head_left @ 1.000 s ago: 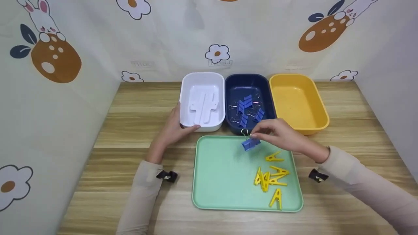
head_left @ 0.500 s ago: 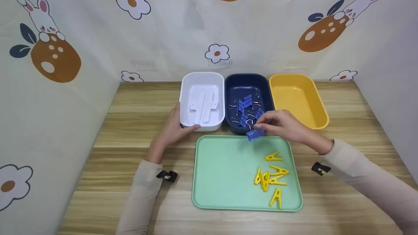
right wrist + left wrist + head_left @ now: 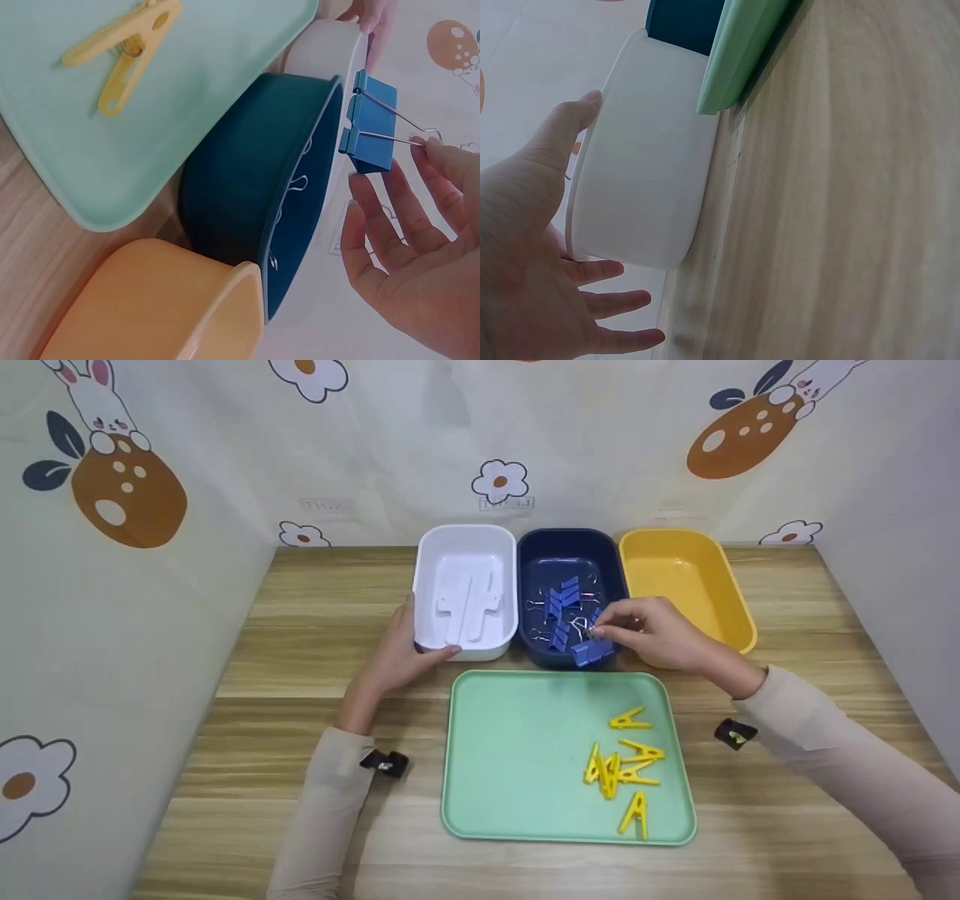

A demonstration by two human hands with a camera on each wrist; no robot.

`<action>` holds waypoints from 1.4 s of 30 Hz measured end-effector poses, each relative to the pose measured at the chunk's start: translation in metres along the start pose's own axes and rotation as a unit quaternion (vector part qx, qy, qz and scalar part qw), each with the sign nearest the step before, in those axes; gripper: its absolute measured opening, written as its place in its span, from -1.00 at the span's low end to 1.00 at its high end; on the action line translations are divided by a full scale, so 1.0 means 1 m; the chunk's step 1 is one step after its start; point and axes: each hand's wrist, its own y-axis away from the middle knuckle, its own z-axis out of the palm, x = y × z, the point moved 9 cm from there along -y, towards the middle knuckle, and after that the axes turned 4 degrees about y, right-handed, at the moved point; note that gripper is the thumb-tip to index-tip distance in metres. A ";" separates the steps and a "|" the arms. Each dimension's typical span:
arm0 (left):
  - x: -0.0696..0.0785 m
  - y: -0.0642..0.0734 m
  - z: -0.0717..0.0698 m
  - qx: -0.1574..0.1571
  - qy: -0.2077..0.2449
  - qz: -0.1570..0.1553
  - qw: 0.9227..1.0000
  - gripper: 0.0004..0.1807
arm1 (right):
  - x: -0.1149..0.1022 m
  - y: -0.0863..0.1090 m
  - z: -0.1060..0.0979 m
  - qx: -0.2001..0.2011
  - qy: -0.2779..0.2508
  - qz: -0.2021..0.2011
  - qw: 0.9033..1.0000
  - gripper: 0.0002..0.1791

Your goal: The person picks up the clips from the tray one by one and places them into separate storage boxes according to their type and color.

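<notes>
My right hand pinches a blue binder clip by a wire handle, over the near end of the navy bin. In the right wrist view the binder clip hangs from thumb and forefinger above the bin's rim, its other fingers spread below. Several more blue binder clips lie inside that bin. My left hand rests against the near left corner of the white bin. Its thumb lies along the rim, and the other fingers extend straight along the side, as the left wrist view confirms.
A green tray lies in front of the bins, with several yellow clothespins on its right side. The yellow bin stands right of the navy one, partly behind my right hand. A patterned wall covering closes off the back.
My right hand has carried the binder clip away from me, from over the tray's far edge to over the navy bin. The left hand has stayed in place.
</notes>
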 end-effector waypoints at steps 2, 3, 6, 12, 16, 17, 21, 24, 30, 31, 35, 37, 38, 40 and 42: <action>0.001 0.000 0.000 0.000 -0.002 0.002 1.000 0.27 | 0.001 -0.002 -0.002 0.002 0.001 0.003 1.000 -0.83; 0.001 0.000 0.000 -0.001 -0.002 0.003 1.000 0.27 | 0.002 -0.003 -0.003 0.002 0.001 0.006 1.000 -0.82; 0.003 0.000 0.000 -0.001 -0.003 0.001 1.000 0.28 | 0.004 -0.006 -0.007 0.004 0.004 0.009 1.000 -0.82; 0.002 0.000 0.000 -0.003 -0.007 -0.002 1.000 0.29 | 0.010 -0.013 -0.011 0.007 0.013 0.019 1.000 -0.80; 0.002 0.000 0.000 -0.002 -0.008 -0.002 1.000 0.29 | 0.012 -0.016 -0.014 0.010 0.022 0.022 0.999 -0.80; 0.002 0.000 0.000 -0.001 -0.007 -0.004 1.000 0.29 | 0.013 -0.017 -0.015 0.011 0.023 0.025 0.999 -0.80; 0.001 0.000 -0.001 0.001 -0.006 -0.005 1.000 0.29 | 0.015 -0.020 -0.019 0.012 0.030 0.033 0.999 -0.78; 0.001 0.000 0.000 0.001 -0.007 -0.005 1.000 0.29 | 0.016 -0.022 -0.021 0.013 0.034 0.036 0.999 -0.78; 0.000 0.000 0.000 -0.001 -0.006 -0.005 1.000 0.28 | 0.017 -0.027 -0.023 0.016 0.035 0.037 0.999 -0.77; 0.000 0.000 0.000 0.000 -0.004 -0.005 1.000 0.28 | 0.017 -0.027 -0.023 0.017 0.035 0.036 0.999 -0.77; 0.000 0.000 0.000 0.003 0.001 -0.002 1.000 0.26 | 0.018 -0.031 -0.024 0.021 0.037 0.034 0.999 -0.77; -0.001 0.000 0.000 0.003 0.003 -0.004 1.000 0.26 | 0.019 -0.033 -0.025 0.020 0.036 0.037 0.998 -0.76; -0.001 0.000 0.000 0.003 0.004 -0.004 1.000 0.26 | 0.019 -0.034 -0.025 0.019 0.036 0.039 0.998 -0.76; -0.001 0.000 0.000 0.003 0.003 -0.005 1.000 0.26 | 0.019 -0.036 -0.026 0.018 0.035 0.043 0.998 -0.76; -0.002 0.000 -0.001 0.004 0.002 -0.006 1.000 0.27 | 0.019 -0.037 -0.026 0.018 0.035 0.048 0.998 -0.76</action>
